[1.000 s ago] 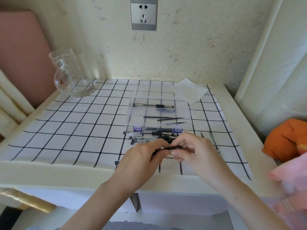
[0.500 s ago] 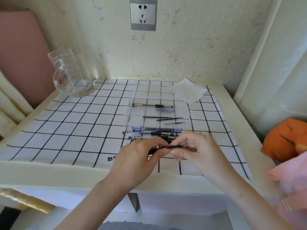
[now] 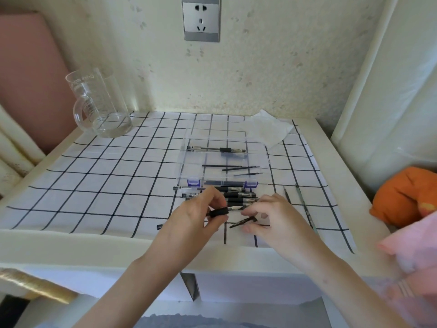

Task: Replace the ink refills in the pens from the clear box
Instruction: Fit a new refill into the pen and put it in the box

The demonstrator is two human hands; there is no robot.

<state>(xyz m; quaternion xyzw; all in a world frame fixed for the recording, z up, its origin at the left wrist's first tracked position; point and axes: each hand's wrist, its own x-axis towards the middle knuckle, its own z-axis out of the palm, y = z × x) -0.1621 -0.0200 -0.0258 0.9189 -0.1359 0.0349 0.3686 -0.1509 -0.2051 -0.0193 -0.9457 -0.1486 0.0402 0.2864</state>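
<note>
On the cream worktop [image 3: 71,245] lies a white cloth [image 3: 94,185] crossed with thin black lines into squares. Over its near edge the left hand [image 3: 198,216] curls its fingers round a slim barrel [image 3: 218,213] with a black rubbery sleeve, holding it roughly level. Just to the right, the right hand [image 3: 276,218] pinches a small dark tapered tip [image 3: 243,221] between thumb and forefinger. It sits apart from the barrel's end, and a hair-thin dark line runs off to the right by the thumb. Just beyond the hands a row of pens [image 3: 236,195] lies side by side on the cloth, clear-bodied with black grips, one with a barcode label. Behind them sits the box [image 3: 186,162], shallow, clear plastic, with two bluish latches on its near wall. Its near compartment holds a few thin black refills [image 3: 231,168], and the far one holds a single pen [image 3: 217,149] lying crosswise. Right of the hands two more thin sticks [image 3: 303,207] lie on the cloth, running near to far, and a tiny black cap [image 3: 159,226] rests to the left of the left wrist. At the far left corner stands a clear glass jug [image 3: 99,105] with a loop handle and printed marks. A crumpled white tissue [image 3: 264,129] lies beyond the box. A grey socket [image 3: 201,18] is set in the speckled wall. At the far right sit a rounded orange lump [image 3: 406,197] and some soft pink fabric [image 3: 413,245].
</note>
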